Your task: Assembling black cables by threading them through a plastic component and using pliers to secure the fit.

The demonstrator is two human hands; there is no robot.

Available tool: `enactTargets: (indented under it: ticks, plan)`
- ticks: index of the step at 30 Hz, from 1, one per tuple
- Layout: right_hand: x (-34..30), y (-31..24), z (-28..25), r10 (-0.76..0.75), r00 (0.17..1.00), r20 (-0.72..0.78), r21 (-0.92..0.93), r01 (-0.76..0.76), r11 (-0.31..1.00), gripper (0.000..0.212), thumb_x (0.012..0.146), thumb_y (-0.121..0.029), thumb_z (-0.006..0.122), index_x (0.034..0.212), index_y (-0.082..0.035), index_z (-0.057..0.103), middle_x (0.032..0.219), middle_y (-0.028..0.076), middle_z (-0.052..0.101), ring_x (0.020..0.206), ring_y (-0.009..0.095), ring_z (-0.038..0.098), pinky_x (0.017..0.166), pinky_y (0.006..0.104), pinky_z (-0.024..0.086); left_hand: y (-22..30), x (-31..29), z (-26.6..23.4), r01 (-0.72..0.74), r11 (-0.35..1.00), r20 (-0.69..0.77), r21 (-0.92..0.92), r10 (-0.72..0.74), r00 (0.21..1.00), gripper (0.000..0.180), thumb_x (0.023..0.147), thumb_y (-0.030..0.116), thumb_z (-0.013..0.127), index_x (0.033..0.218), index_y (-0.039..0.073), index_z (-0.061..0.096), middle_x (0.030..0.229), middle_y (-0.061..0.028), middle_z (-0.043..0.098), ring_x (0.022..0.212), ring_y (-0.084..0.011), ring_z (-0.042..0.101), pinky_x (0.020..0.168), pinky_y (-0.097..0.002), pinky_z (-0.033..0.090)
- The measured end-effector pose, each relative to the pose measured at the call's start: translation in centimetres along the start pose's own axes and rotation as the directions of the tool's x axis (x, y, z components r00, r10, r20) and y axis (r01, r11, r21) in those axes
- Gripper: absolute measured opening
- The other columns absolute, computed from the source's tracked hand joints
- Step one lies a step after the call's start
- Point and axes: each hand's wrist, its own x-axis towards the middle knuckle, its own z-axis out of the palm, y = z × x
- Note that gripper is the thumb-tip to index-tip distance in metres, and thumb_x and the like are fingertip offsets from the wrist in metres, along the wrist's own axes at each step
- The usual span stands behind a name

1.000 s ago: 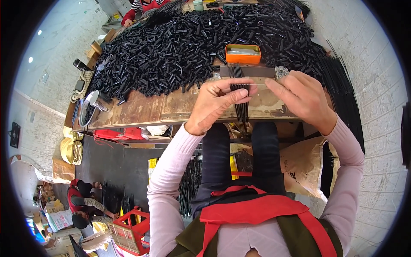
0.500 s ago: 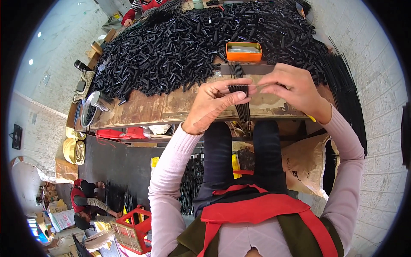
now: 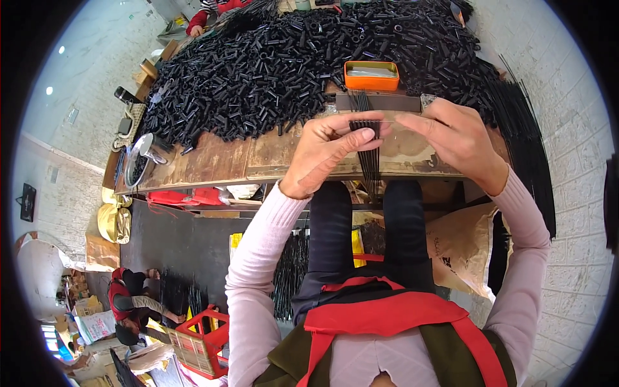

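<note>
- My left hand [image 3: 335, 145] is closed on a row of thin black rods [image 3: 369, 162], thumb on the near side; the fingers hide part of them.
- The rods reach over the near table [image 3: 213, 161] edge, their lower ends hard to make out.
- My right hand [image 3: 461, 137], just right of them, has its fingertips beside a fine pale strand [image 3: 389, 121]; its thumb is mostly hidden, so I cannot tell whether it grips.
- Beyond sits an orange tin [image 3: 372, 80], its pale contents indistinct.
- Far left, a co-worker's hand [image 3: 196, 30] shows, the body cut off.
</note>
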Motion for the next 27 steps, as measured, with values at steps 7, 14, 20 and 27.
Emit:
enactTargets:
  ticks: [7, 14, 20, 27]
  plan:
    - [0.4, -0.1, 0.4, -0.007, 1.000, -0.011, 0.086, 0.008, 0.996, 0.029, 0.077, 0.000, 0.070, 0.106, -0.002, 0.070, 0.078, 0.007, 0.058, 0.065, 0.021, 0.058, 0.053, 0.0305, 0.045, 0.2, -0.1, 0.6, 0.023, 0.999, -0.004, 0.039, -0.023, 1.000, 0.033, 0.093, 0.003, 0.062, 0.125, -0.006, 0.059, 0.115, -0.0189, 0.067, 0.107, -0.0250, 0.066, 0.097, -0.0353, 0.054]
    - [1.3, -0.9, 0.8, 0.057, 0.998, 0.019, 0.156, -0.059, 0.986, 0.030, 0.080, 0.001, 0.067, 0.110, -0.002, 0.068, 0.086, 0.009, 0.062, 0.070, 0.019, 0.059, 0.059, 0.0297, 0.047, -0.3, -0.2, 0.3, 0.033, 0.994, 0.002, 0.101, -0.033, 0.999, 0.036, 0.090, 0.003, 0.067, 0.126, -0.002, 0.061, 0.113, -0.0127, 0.069, 0.102, -0.0196, 0.068, 0.090, -0.0299, 0.055]
    - [-2.1, 3.7, 1.7, 0.632, 0.758, 0.161, 0.544, -0.603, 0.584, 0.032, 0.104, -0.019, 0.042, 0.109, 0.002, 0.065, 0.082, 0.001, 0.059, 0.066, 0.006, 0.053, 0.059, 0.0210, 0.042, -8.2, -2.4, -2.4, -0.118, 0.098, 0.111, 0.988, 0.078, 0.991, 0.078, 0.065, 0.042, 0.083, 0.132, 0.012, 0.057, 0.142, -0.0168, 0.047, 0.129, -0.0315, 0.048, 0.100, -0.0437, 0.046]
    - [-4.4, 9.0, 6.7, 0.646, 0.588, 0.487, 0.393, -0.808, 0.438, 0.026, 0.101, -0.017, 0.050, 0.100, 0.001, 0.068, 0.078, 0.001, 0.061, 0.056, 0.005, 0.051, 0.055, 0.0210, 0.042, -14.0, 0.3, -3.1, -0.263, 0.106, 0.247, 0.959, 0.142, 0.959, 0.063, 0.072, 0.034, 0.079, 0.126, 0.009, 0.058, 0.155, -0.0174, 0.030, 0.143, -0.0333, 0.029, 0.114, -0.0437, 0.032]
